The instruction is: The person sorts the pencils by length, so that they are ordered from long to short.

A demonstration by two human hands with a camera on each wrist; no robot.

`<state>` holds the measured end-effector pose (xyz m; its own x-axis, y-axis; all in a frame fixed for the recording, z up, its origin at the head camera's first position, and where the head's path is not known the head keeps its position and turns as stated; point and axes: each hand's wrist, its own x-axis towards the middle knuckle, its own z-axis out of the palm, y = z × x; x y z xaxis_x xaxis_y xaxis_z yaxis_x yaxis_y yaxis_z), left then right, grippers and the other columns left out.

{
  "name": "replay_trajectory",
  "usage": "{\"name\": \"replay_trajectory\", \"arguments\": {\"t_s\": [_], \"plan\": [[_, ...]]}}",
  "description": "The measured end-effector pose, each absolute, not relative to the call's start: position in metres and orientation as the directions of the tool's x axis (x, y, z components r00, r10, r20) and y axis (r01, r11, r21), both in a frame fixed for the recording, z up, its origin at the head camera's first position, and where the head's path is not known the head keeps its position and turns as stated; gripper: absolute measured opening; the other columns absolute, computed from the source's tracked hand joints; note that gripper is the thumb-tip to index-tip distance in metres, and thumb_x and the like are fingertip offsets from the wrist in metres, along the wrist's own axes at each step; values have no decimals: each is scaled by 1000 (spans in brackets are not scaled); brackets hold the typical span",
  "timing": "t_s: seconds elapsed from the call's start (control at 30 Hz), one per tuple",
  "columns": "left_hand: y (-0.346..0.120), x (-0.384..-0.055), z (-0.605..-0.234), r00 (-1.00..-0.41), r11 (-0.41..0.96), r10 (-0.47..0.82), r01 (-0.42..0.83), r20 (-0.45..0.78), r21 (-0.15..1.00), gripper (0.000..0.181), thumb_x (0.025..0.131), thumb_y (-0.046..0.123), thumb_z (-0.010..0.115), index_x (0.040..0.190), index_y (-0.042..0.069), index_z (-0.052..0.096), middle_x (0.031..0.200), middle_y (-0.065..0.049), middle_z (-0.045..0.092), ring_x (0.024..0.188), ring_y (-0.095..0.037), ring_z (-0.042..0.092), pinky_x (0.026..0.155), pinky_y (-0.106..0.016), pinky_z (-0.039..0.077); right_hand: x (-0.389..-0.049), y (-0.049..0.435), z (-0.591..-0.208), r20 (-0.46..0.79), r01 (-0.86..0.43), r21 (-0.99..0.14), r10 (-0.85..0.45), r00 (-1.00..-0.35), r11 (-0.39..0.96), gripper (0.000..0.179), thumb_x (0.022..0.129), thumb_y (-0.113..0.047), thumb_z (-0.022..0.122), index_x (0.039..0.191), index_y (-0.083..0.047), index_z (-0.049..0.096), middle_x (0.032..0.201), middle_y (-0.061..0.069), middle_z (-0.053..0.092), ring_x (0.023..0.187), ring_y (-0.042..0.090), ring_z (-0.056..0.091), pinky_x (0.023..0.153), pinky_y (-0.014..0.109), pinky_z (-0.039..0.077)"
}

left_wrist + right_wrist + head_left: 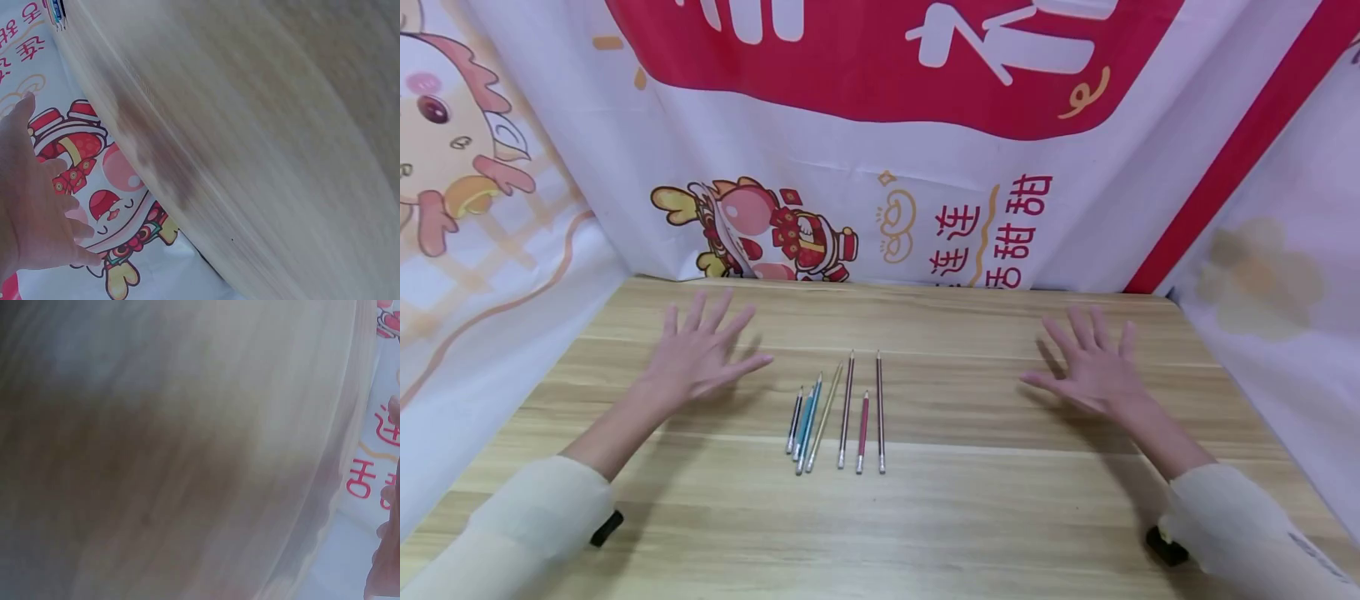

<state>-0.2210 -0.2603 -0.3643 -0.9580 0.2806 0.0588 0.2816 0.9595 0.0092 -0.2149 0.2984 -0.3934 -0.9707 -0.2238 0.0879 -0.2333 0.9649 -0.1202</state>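
Observation:
Several pencils lie side by side in the middle of the table, their eraser ends towards me. From left to right come a short dark pencil [794,423], two blue pencils [809,425], a gold pencil [825,417], a long maroon pencil [847,408], a short red pencil [862,432] and another long maroon pencil [881,412]. My left hand [695,357] is held over the table to their left, fingers spread, holding nothing. On the far right, my right hand [1093,371] is likewise spread and touches no pencil. Only the edge of the right hand [389,550] shows in the right wrist view.
The wooden table [970,517] meets a printed white cloth [865,142] along its back edge. More cloth hangs at the left and right sides. A small black object [1165,546] sits under the right sleeve, and another [606,528] under the left.

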Motion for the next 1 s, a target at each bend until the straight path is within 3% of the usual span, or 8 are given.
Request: {"name": "replay_trajectory", "arguments": {"t_s": [0.63,1.0], "plan": [[-234,-217,-371,-951,951,308,308,21,-11,91,96,76,42,164,18,28,171,-22,8,153,-54,2,117,-75,-4,-213,256,-393,55,-318,-130,-313,-948,939,100,90,-77,54,164,-15,29,172,21,6,157,46,-6,114,77,-9],[-220,-216,-374,-929,931,365,366,58,3,90,95,74,48,164,18,30,171,-20,11,155,-50,6,118,-73,0,-213,236,-395,75,-381,-118,-375,-924,917,99,88,-75,59,162,-15,34,170,21,17,156,47,6,116,77,3]]}}
